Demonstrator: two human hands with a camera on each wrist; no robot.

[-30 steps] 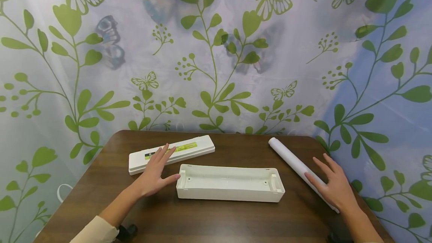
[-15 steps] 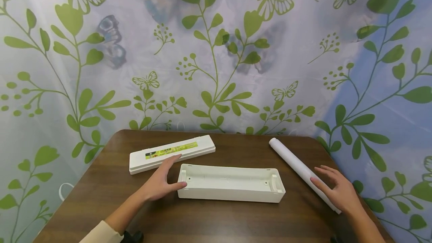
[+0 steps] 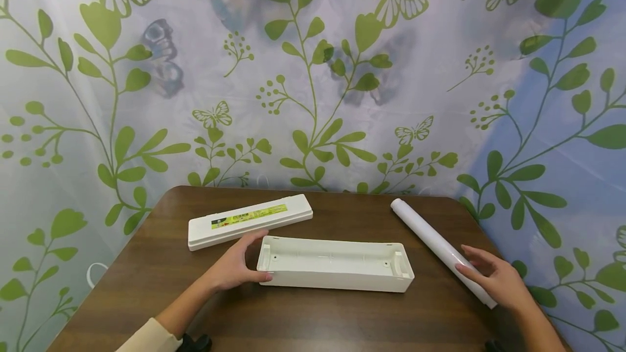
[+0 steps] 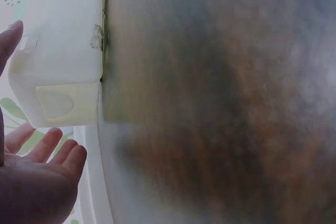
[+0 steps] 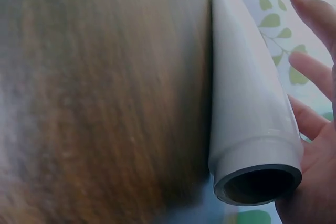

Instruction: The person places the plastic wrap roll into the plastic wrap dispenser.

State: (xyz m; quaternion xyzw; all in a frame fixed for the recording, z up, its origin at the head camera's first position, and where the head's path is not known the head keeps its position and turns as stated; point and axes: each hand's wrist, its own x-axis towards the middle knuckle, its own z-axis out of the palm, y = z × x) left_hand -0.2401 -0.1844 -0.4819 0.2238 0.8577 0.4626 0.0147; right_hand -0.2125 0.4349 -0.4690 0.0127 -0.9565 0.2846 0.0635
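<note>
A long open white plastic box lies across the middle of the table. My left hand is at its left end, thumb at the front wall and fingers toward the back corner. In the left wrist view, the fingers are loosely bent beside the box's end, with no firm grip visible. A glossy white roll with a hollow core, resembling cling film, lies slantwise on the right. Over its near part hovers my right hand, thumb and fingers spread around the roll without pinching it.
Behind the box, at the left, lies a flat white lid with a yellow-green label. The brown wooden table ends against a leaf-and-butterfly curtain. A white cable loop hangs past the left edge.
My left hand has come down and right, from over the lid to the box's left end. My right hand has lowered toward the roll, its fingers bending more. Box, lid and roll stay put.
</note>
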